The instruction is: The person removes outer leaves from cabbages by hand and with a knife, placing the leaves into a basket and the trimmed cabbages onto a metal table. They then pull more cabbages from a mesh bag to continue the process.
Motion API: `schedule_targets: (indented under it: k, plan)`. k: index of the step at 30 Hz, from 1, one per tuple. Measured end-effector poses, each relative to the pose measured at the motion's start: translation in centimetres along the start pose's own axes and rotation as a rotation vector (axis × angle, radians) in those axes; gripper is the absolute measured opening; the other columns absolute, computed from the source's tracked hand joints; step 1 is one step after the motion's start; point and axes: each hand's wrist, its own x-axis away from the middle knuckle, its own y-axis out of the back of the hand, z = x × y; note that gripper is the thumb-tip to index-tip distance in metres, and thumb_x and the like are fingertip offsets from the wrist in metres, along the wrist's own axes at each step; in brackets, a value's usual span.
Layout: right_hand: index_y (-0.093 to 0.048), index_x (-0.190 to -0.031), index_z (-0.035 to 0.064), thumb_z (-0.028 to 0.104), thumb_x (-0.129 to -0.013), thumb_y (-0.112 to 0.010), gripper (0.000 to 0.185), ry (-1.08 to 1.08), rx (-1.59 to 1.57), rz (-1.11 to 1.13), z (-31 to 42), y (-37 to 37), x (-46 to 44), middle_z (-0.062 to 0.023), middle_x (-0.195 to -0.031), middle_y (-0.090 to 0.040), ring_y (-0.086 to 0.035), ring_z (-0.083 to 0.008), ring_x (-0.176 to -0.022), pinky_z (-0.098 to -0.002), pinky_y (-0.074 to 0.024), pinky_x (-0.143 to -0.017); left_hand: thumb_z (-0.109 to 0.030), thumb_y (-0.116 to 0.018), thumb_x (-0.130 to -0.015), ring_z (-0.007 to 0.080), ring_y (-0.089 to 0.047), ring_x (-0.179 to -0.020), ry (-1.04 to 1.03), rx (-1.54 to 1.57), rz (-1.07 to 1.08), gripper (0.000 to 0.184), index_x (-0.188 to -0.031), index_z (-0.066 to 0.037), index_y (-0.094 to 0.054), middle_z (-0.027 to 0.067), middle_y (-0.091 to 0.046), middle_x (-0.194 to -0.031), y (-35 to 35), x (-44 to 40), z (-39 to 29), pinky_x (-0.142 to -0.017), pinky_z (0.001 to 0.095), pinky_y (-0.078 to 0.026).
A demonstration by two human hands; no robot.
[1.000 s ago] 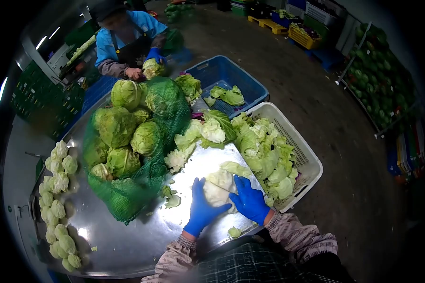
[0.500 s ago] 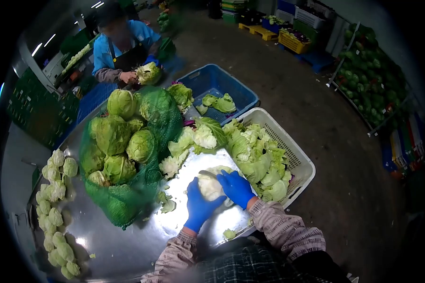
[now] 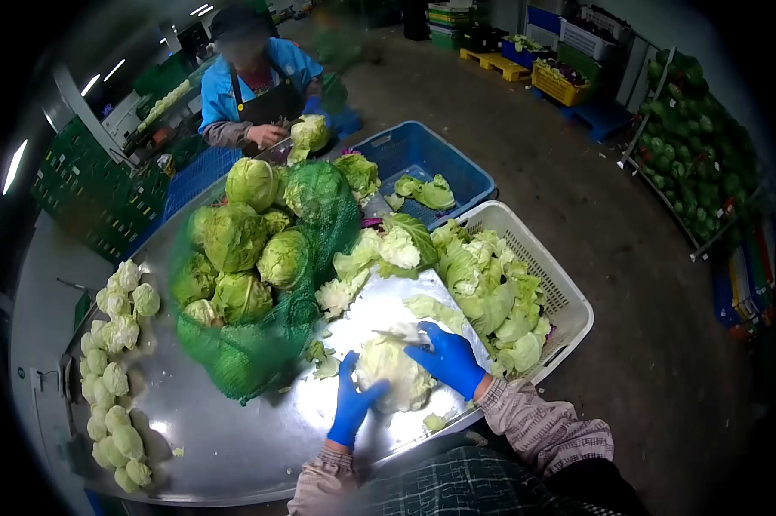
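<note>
A pale cabbage [image 3: 395, 375] sits low over the shiny metal table [image 3: 233, 447], between my two blue-gloved hands. My left hand [image 3: 354, 401] cups its left side, thumb and fingers curved against it. From the right, my right hand [image 3: 450, 358] grips the upper edge with bent fingers. A thin grey edge shows near those fingertips; I cannot tell whether it is a blade or a leaf. A loose leaf [image 3: 434, 311] lies just beyond. Left of my hands, a green net bag [image 3: 242, 365] holds several untrimmed cabbages [image 3: 235, 236].
Stripped leaves fill a white crate [image 3: 569, 322] at right; behind it stands a blue crate [image 3: 405, 142]. Trimmed cabbages [image 3: 117, 378] line the table's left edge. Across the table, a co-worker [image 3: 263, 95] handles another cabbage [image 3: 309, 135]. A rack of netted produce [image 3: 693, 146] stands far right.
My hands and the cabbage have come closer to me, and more of the cabbage shows. A leaf now lies behind it. The whole view has shifted slightly; the co-worker's cabbage is turned differently.
</note>
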Motion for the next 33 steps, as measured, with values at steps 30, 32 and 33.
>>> schedule_targets:
  k: [30, 32, 33]
  plan:
    - [-0.065, -0.111, 0.002, 0.042, -0.08, -0.077, 0.052, -0.038, -0.205, 0.348, 0.3, -0.7, 1.4, -0.0171, -0.11, -0.065, -0.065, -0.0244, -0.098, -0.0373, -0.0518, -0.083, -0.028, -0.081, -0.072, 0.0256, -0.05, -0.124, -0.037, 0.067, 0.012, 0.083, -0.14, -0.002, -0.04, 0.0129, -0.05, -0.133, 2.1, 4.0, -2.3, -0.106, 0.038, -0.041]
    - [-0.068, -0.11, 0.0012, 0.035, -0.081, -0.077, 0.045, -0.142, -0.368, 0.335, -0.4, -1.5, 1.4, -0.0164, -0.1, -0.069, -0.067, -0.0231, -0.089, -0.0333, -0.0526, -0.08, -0.034, -0.086, -0.068, 0.0269, -0.047, -0.126, -0.118, -0.062, 0.021, 0.092, -0.14, -0.001, -0.038, 0.0139, -0.048, -0.134, 1.6, 4.0, -1.9, -0.107, 0.0395, -0.039]
    - [-0.069, -0.108, 0.0012, 0.032, -0.082, -0.076, 0.041, -0.207, -0.46, 0.256, -3.8, -3.0, 1.8, -0.0161, -0.097, -0.07, -0.067, -0.0224, -0.086, -0.0323, -0.0529, -0.078, -0.034, -0.086, -0.069, 0.0273, -0.046, -0.126, -0.141, -0.053, 0.017, 0.092, -0.14, -0.001, -0.038, 0.0141, -0.047, -0.135, 1.7, 4.0, -1.5, -0.108, 0.0402, -0.038]
